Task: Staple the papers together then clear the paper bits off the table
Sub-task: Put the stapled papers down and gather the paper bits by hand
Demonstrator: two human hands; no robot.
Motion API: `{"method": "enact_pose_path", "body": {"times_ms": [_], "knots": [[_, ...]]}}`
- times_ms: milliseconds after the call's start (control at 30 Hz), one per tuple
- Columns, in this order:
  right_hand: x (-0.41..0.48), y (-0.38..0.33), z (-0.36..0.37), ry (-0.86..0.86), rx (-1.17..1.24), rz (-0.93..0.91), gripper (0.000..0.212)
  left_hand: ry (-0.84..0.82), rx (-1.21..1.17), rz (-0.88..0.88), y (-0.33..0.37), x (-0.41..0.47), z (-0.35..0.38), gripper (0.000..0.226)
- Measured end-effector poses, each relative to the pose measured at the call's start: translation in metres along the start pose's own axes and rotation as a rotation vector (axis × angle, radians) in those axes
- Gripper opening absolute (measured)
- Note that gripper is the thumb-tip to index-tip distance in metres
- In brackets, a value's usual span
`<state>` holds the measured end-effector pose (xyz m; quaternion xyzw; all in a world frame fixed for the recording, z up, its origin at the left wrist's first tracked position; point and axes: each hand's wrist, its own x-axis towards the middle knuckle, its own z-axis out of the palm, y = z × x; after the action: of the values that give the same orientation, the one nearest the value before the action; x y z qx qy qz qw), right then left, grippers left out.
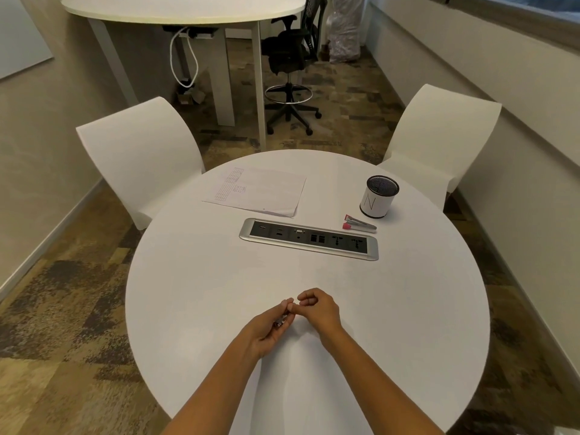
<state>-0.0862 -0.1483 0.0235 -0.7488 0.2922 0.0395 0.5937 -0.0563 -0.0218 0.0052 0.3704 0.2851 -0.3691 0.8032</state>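
**Scraps gathered in the palm, hands meeting over the near side of the table**

The right hand (317,309) has thumb and forefinger pressed together against the fingertips of the left hand (273,329); whether a scrap sits in that pinch cannot be told. The left hand is cupped palm-up, its fingers curled round a small cluster of paper bits (280,322), so the bits lie just left of and below the right fingertips. Clearing looks like the step in hand. Past the socket panel (309,238) the papers (257,191) lie stacked, long edge across the table (204,277), well apart from both hands. The stapler (359,223) lies far right, on the right hand's side.
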Motion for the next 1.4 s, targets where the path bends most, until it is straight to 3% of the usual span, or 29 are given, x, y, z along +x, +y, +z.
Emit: {"method": "enact_pose_path", "body": {"times_ms": [133,400,467,533,633,800,933,1133,1400], "knots": [[0.003,0.000,-0.004,-0.127,0.217,0.134,0.028,-0.008,-0.021,-0.004,0.001,0.000,0.002,0.015],[0.007,0.001,-0.006,-0.139,0.377,0.118,0.018,-0.023,-0.092,-0.014,0.006,0.001,0.004,0.015],[0.009,0.004,-0.007,-0.024,0.244,0.045,0.016,-0.003,-0.084,-0.007,0.007,0.003,0.004,0.014],[0.010,0.012,-0.010,0.148,-0.128,-0.082,0.022,0.016,-0.092,-0.004,0.008,0.005,0.003,0.014],[0.006,0.032,-0.014,0.198,-0.527,-0.190,0.035,0.028,-0.117,-0.005,0.009,0.004,0.001,0.014],[-0.005,0.054,-0.010,0.041,-0.566,-0.248,0.044,0.064,-0.163,0.008,0.010,0.008,-0.004,0.019],[-0.019,0.062,0.010,0.068,-0.491,-0.241,0.034,0.067,-0.179,-0.001,0.007,0.010,-0.005,0.022],[-0.017,0.047,0.019,-0.081,-0.492,-0.306,0.032,0.067,-0.162,-0.014,0.007,0.009,0.000,0.027],[-0.007,0.050,0.007,-0.035,-0.611,-0.404,0.042,0.082,-0.173,-0.009,0.008,0.009,0.000,0.030]]}}
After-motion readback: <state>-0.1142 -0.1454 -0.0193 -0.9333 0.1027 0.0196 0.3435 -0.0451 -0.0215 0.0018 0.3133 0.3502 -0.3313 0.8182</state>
